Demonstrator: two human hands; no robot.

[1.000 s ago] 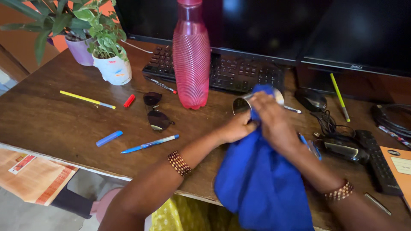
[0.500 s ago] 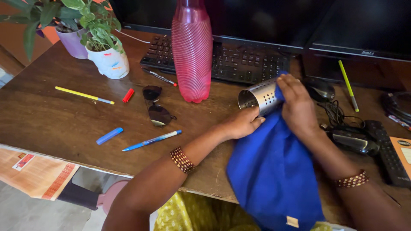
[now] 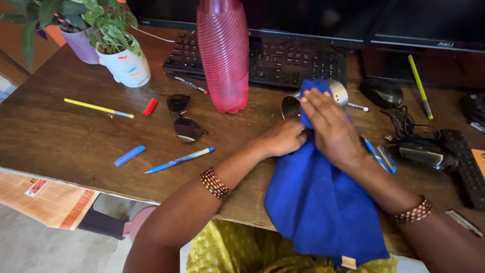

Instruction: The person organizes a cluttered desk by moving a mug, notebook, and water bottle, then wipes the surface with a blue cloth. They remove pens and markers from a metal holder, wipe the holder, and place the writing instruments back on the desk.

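A shiny metal cup-shaped holder (image 3: pixel 337 91) lies on its side above the wooden desk (image 3: pixel 60 136), its open mouth turned left. My left hand (image 3: pixel 281 138) grips it from below at the mouth end. My right hand (image 3: pixel 328 126) presses a blue cloth (image 3: pixel 318 202) over the holder's side; the cloth hangs down past the desk's front edge. Most of the holder is hidden under the cloth and my fingers.
A tall pink ribbed bottle (image 3: pixel 223 55) stands just left of the holder, before a black keyboard (image 3: pixel 283 63). Sunglasses (image 3: pixel 183 121), a blue pen (image 3: pixel 179 160), a blue cap (image 3: pixel 129 155), a yellow pen (image 3: pixel 98 108), two potted plants (image 3: pixel 116 45) lie left; mouse (image 3: pixel 381 92), cables and remote right.
My right hand slid with the cloth from the holder's far end back over its side toward the mouth, covering the perforated wall. The view shifted slightly.
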